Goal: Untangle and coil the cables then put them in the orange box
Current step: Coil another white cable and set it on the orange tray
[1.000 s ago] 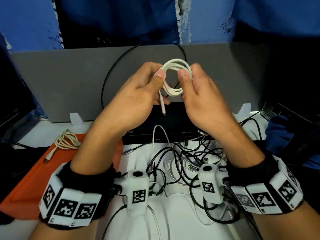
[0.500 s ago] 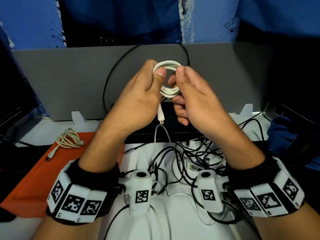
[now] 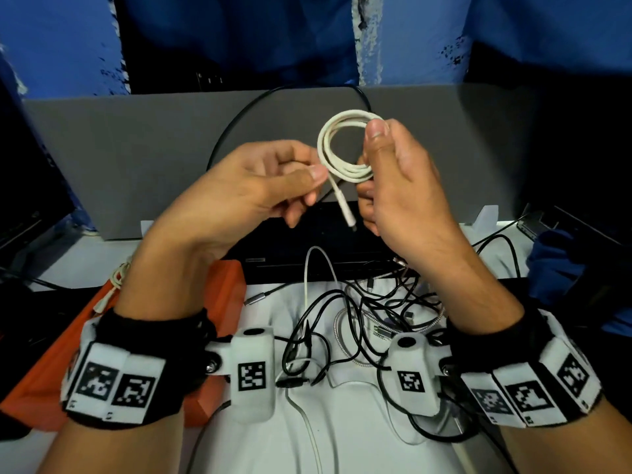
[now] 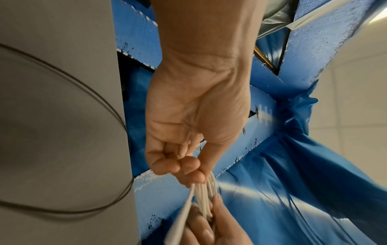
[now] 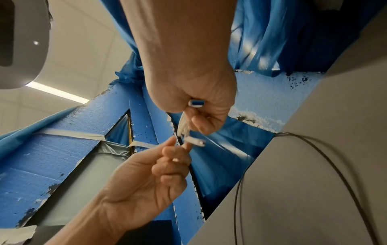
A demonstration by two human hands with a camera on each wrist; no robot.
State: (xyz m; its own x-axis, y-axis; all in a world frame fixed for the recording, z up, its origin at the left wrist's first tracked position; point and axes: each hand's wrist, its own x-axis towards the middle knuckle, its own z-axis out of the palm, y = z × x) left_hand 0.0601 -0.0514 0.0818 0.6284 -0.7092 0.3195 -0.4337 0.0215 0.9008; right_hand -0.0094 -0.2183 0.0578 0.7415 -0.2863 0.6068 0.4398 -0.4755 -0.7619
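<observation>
A white cable point(image 3: 343, 150) is wound into a small coil and held up in front of the grey panel. My right hand point(image 3: 368, 159) grips the coil's right side, thumb on top; in the right wrist view one plug point(image 5: 196, 103) sticks out of that fist. My left hand point(image 3: 316, 181) pinches the loose tail just below the coil, and its end plug point(image 3: 349, 218) hangs down. The strands point(image 4: 206, 190) run between both hands in the left wrist view. The orange box point(image 3: 224, 285) lies low on the left, partly hidden by my left forearm.
A beige coiled cable point(image 3: 114, 280) lies in the orange box. A tangle of black and silver cables point(image 3: 362, 319) covers the white table below my hands. A black device point(image 3: 307, 248) sits behind it, against the grey panel point(image 3: 136, 159).
My left hand has left the coil and slid down to pinch the tail. My right hand has shifted right and up, now holding the coil alone, and the coil faces me more openly.
</observation>
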